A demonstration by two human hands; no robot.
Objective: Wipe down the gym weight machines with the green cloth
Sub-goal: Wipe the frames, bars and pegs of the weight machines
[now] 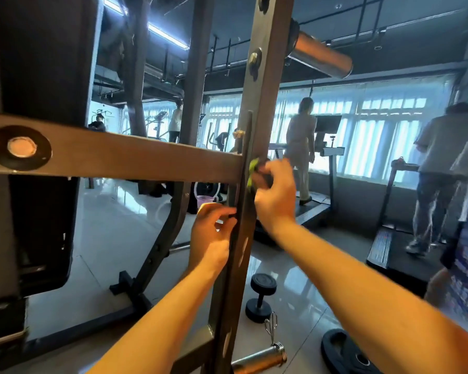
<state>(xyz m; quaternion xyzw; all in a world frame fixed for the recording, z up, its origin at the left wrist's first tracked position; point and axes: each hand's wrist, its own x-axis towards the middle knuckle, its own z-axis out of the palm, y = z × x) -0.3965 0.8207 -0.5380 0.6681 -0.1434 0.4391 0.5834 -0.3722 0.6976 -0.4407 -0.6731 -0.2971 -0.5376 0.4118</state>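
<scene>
A grey steel upright post (265, 85) of the weight machine rises through the middle of the view, and a horizontal bar (125, 157) joins it from the left. My right hand (274, 193) holds the green cloth (252, 171) bunched against the post's right face, just below the joint. Only a small green edge of the cloth shows past my fingers. My left hand (214, 233) grips the left edge of the same post lower down, fingers curled round it.
A black dumbbell (260, 296), a spring clip (271, 325), a bar sleeve (260, 360) and a weight plate (346, 354) lie on the shiny floor near the post's base. A dark pad (38, 225) hangs at left. People walk on treadmills (397, 249) at right.
</scene>
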